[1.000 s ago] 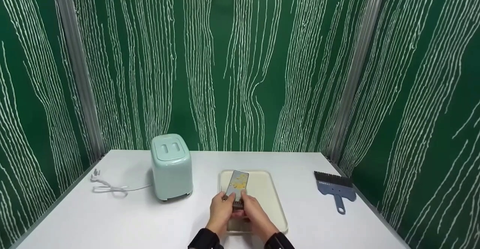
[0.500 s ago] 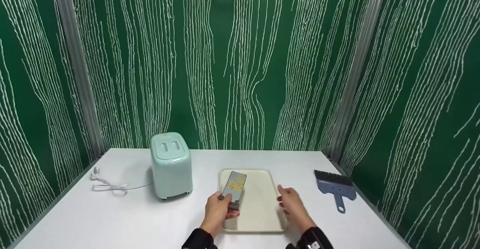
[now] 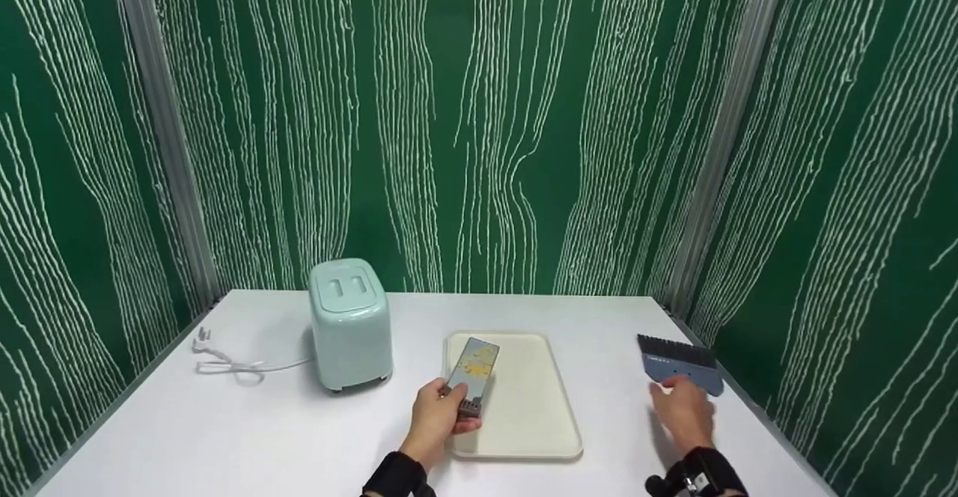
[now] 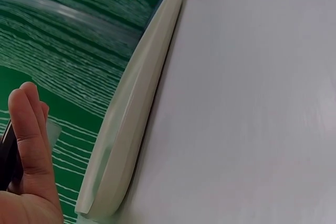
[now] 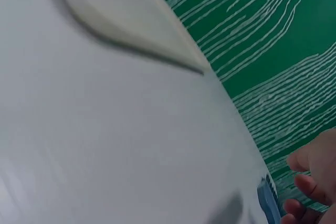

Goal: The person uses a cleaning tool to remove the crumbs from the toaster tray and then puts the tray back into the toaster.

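In the head view my left hand (image 3: 434, 421) grips the near end of a narrow grey crumb tray (image 3: 462, 391), thumb on top and fingers underneath. Yellow crumbs (image 3: 477, 367) lie on its surface. It is held over the left side of a cream tray (image 3: 528, 415). My right hand (image 3: 684, 413) is above a blue brush (image 3: 677, 368) with dark bristles and hides its handle. In the right wrist view the fingers of that hand are loosely bent, with nothing between them, and the brush (image 5: 268, 200) shows just beyond.
A mint-green toaster (image 3: 352, 340) stands on the white table (image 3: 299, 444), left of the cream tray. Its white cord (image 3: 239, 367) with a plug lies farther left. Green walls with white lines enclose the table's back and sides.
My right hand has let go of the crumb tray and moved right, to above the brush. My left hand keeps hold of the crumb tray in nearly the same place. The head view has shifted slightly.
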The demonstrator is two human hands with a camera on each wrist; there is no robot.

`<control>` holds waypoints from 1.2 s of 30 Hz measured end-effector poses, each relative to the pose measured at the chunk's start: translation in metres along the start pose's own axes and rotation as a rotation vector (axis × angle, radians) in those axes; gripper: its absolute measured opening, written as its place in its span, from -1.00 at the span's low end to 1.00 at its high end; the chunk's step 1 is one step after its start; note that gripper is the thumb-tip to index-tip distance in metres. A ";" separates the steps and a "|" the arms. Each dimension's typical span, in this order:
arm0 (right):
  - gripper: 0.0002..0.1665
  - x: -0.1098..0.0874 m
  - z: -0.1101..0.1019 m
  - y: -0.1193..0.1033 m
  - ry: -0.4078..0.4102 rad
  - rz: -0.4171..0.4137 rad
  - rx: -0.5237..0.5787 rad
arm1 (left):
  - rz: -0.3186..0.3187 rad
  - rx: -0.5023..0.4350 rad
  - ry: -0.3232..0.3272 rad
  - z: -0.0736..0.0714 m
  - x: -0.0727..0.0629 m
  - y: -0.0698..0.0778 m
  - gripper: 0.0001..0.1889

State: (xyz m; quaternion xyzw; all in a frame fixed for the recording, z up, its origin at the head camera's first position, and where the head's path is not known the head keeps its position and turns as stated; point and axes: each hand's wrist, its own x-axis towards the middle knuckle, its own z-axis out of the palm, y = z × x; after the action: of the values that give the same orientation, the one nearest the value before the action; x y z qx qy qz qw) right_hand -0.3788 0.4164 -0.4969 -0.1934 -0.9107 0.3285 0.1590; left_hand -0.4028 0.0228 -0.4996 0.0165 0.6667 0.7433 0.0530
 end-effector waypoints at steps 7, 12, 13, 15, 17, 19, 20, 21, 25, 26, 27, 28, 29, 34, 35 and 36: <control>-0.51 0.002 -0.005 0.032 0.087 0.112 -0.161 | -0.018 0.010 -0.006 0.002 -0.004 0.003 -0.81; -0.56 0.004 -0.007 0.038 0.073 0.136 -0.204 | -0.016 0.012 -0.015 0.001 -0.005 0.004 -0.81; -0.57 0.004 -0.009 0.038 0.069 0.131 -0.201 | -0.015 0.010 -0.015 0.001 -0.005 0.004 -0.81; -0.58 0.004 -0.013 0.038 0.047 0.118 -0.202 | -0.015 0.009 -0.016 0.000 -0.004 0.003 -0.82; -0.55 0.003 -0.017 0.038 0.011 0.114 -0.199 | -0.016 0.007 -0.018 0.000 -0.004 0.003 -0.82; -0.50 0.002 -0.021 0.038 -0.025 0.118 -0.197 | -0.016 0.005 -0.018 0.000 -0.004 0.004 -0.82; -0.48 0.002 -0.023 0.039 -0.043 0.121 -0.200 | -0.014 0.004 -0.020 0.000 -0.004 0.004 -0.82; -0.46 0.002 -0.025 0.039 -0.058 0.123 -0.200 | -0.012 0.001 -0.021 -0.001 -0.004 0.004 -0.82; -0.40 0.003 -0.029 0.041 -0.082 0.100 -0.210 | 0.001 -0.003 -0.028 -0.001 -0.004 0.005 -0.84; -0.41 0.003 -0.030 0.041 -0.081 0.091 -0.213 | 0.002 -0.004 -0.029 -0.002 -0.004 0.006 -0.84; -0.43 0.003 -0.030 0.041 -0.075 0.080 -0.215 | 0.001 -0.002 -0.031 -0.002 -0.004 0.006 -0.83; -0.45 0.004 -0.030 0.041 -0.066 0.069 -0.219 | -0.001 -0.002 -0.033 -0.002 -0.004 0.006 -0.83; -0.49 0.004 -0.031 0.042 -0.059 0.060 -0.222 | -0.005 -0.001 -0.034 -0.003 -0.004 0.006 -0.83; -0.54 0.007 -0.034 0.043 -0.066 0.041 -0.204 | -0.017 0.011 -0.030 -0.003 -0.003 0.007 -0.85; -0.52 0.007 -0.035 0.043 -0.077 0.038 -0.197 | -0.016 0.014 -0.029 -0.003 -0.004 0.007 -0.84; -0.49 0.008 -0.036 0.043 -0.093 0.036 -0.190 | -0.015 0.017 -0.028 -0.003 -0.004 0.007 -0.83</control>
State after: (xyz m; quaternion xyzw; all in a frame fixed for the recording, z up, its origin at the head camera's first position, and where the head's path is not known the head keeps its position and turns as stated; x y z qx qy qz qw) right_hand -0.3601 0.4702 -0.4977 -0.2084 -0.9406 0.2519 0.0918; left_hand -0.3994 0.0188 -0.4930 0.0224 0.6723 0.7368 0.0677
